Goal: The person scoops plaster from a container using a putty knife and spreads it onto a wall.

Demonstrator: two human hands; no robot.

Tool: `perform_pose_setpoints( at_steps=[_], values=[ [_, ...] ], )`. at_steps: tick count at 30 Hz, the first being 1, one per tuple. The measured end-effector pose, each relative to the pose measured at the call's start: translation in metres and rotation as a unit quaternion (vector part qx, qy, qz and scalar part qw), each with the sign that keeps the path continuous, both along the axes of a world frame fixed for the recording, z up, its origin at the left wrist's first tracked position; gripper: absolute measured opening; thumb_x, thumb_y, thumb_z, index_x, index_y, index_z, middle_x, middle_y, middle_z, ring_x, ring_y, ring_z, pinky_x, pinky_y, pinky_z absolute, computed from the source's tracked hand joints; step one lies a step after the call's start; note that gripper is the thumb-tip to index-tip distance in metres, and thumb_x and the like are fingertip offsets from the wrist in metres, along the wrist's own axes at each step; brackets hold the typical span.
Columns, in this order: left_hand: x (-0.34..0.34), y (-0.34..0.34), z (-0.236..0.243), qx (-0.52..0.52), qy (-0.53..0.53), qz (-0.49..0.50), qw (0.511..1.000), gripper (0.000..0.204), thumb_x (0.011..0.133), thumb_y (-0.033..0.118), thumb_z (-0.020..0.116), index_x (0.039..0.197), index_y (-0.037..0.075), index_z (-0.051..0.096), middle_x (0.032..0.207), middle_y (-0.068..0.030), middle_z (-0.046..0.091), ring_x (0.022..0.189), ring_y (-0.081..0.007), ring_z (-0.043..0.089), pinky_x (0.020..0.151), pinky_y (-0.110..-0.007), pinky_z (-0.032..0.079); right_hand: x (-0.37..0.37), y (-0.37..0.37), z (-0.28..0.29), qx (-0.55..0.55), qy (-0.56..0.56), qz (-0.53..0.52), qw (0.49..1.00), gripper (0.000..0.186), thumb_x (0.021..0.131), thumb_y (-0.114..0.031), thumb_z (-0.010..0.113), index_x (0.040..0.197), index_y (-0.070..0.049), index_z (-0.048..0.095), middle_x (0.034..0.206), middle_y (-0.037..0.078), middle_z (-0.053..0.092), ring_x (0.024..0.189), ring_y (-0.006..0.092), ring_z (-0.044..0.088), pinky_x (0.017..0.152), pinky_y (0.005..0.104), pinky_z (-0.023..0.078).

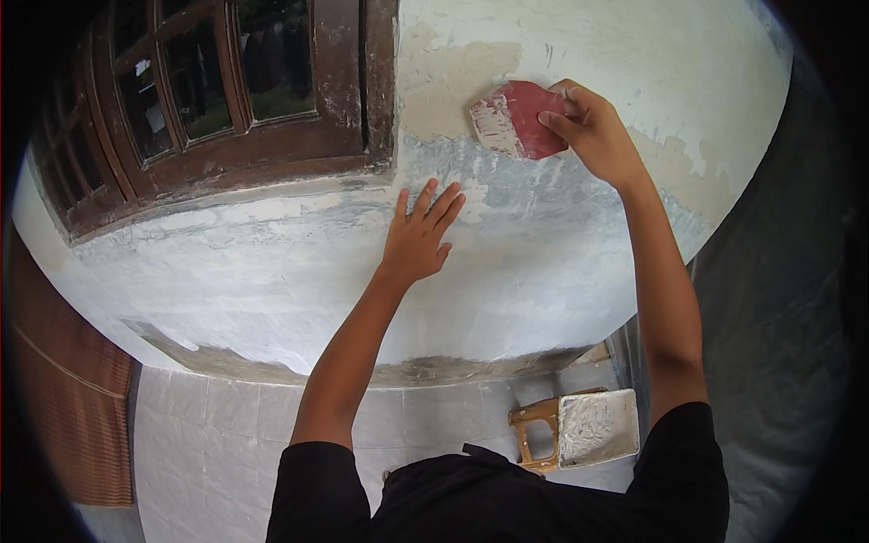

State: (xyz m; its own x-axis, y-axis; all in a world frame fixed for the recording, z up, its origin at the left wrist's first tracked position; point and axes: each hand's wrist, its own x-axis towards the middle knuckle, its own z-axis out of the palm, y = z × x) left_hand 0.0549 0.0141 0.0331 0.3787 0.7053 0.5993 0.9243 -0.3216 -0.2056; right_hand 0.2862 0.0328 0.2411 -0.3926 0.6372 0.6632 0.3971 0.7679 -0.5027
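Note:
My right hand (pixel 588 127) grips a flat red scraper (pixel 534 118) by its edge, thumb on the near face. Whitish filler coats the scraper's left side, which lies close against the wall; whether it touches I cannot tell. Below and to the left, my left hand (pixel 421 231) is spread with its fingers pointing up, at the patchy white and grey wall (pixel 525 262). Its palm faces the wall and it holds nothing. Beige and grey patches show on the wall around the scraper.
At the upper left is a brown wooden window frame (pixel 348 90) with glass panes. A filler-smeared tray (pixel 597 430) rests on a small brown stool (pixel 520 421) on the grey tiled floor (pixel 235 443). Dark sheeting (pixel 778 317) hangs at the right; a brown ribbed panel (pixel 72 398) stands left.

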Motion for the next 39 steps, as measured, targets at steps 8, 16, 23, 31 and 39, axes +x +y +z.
perform_pose_setpoints(
  at_steps=[8,16,23,31,39],
  values=[
    [0.004,-0.001,0.0,0.016,-0.007,0.011,1.0,0.086,0.078,0.037,0.066,0.149,0.021,0.02,0.156,0.0032,0.011,0.143,-0.0242,0.012,0.113,-0.053,0.016,0.03,0.022,-0.036,-0.036,0.1,-0.018,0.994,0.028,0.087,-0.01,0.063,0.11,0.004,0.058,0.065,-0.002,0.048,0.062,0.0056,0.046,0.057,0.0236,0.042],
    [0.004,0.001,-0.002,0.018,-0.001,0.013,1.0,0.085,0.079,0.037,0.065,0.149,0.021,0.019,0.156,0.0031,0.01,0.143,-0.0247,0.01,0.113,-0.053,0.015,0.018,0.017,-0.028,-0.007,-0.008,-0.099,0.995,0.029,0.087,-0.007,0.062,0.114,0.002,0.059,0.071,0.0,0.059,0.071,0.0073,0.057,0.065,0.0231,0.048],
    [0.002,-0.001,0.0,0.015,0.0,0.015,1.0,0.085,0.078,0.037,0.066,0.148,0.02,0.022,0.156,0.0025,0.012,0.143,-0.0247,0.01,0.112,-0.054,0.016,0.032,-0.001,-0.015,-0.06,0.106,-0.002,0.993,0.028,0.086,-0.008,0.063,0.111,0.003,0.058,0.077,0.005,0.062,0.074,0.0096,0.06,0.068,0.0261,0.05],
    [0.003,0.001,-0.002,-0.007,-0.012,-0.007,1.0,0.081,0.081,0.038,0.062,0.149,0.018,0.02,0.156,-0.0008,0.012,0.144,-0.0287,0.007,0.112,-0.058,0.006,0.04,0.02,0.015,0.056,-0.028,-0.086,0.994,0.028,0.085,-0.01,0.065,0.11,0.003,0.059,0.08,0.006,0.064,0.067,0.0105,0.054,0.064,0.027,0.047],
    [0.001,-0.001,0.0,0.029,-0.026,-0.007,0.999,0.085,0.076,0.034,0.067,0.148,0.021,0.023,0.156,0.0035,0.014,0.143,-0.024,0.014,0.113,-0.052,0.015,0.008,0.006,0.042,0.029,-0.21,-0.036,0.977,0.031,0.082,-0.01,0.066,0.11,0.003,0.06,0.086,0.012,0.066,0.076,0.0188,0.064,0.074,0.0326,0.051]
  ],
)
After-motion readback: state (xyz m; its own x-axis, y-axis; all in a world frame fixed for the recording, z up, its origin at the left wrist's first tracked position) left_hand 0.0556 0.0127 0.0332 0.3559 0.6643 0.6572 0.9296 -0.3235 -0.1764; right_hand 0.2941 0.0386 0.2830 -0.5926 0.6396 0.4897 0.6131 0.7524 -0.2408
